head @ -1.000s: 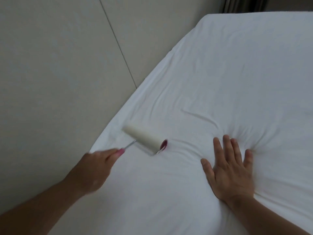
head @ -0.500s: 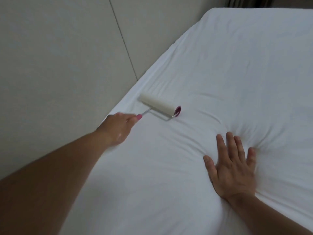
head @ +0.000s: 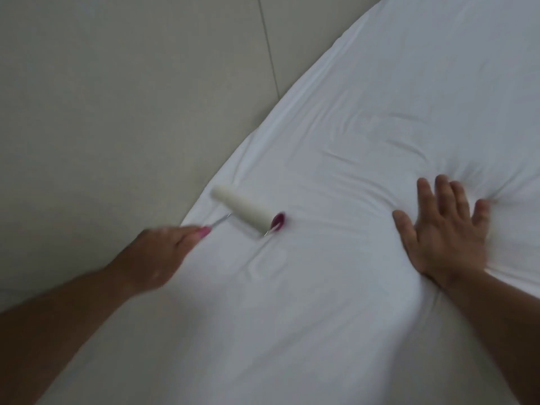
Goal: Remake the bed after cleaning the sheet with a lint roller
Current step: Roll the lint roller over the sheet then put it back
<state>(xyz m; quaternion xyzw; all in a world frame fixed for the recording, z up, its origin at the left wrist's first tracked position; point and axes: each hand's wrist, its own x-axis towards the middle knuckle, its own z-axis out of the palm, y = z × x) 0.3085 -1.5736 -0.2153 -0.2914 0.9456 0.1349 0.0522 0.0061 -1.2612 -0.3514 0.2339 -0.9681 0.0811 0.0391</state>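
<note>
Head view: white, magenta-capped lint roller [head: 244, 211]

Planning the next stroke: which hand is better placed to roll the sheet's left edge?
Left. The left hand grips the lint roller, which sits on the sheet by that edge; the right hand lies flat, pressing the sheet farther right.

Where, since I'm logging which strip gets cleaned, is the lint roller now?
In the head view, the lint roller rests on the sheet near the bed's left edge, gripped by the left hand; the right hand lies flat to its right.
</note>
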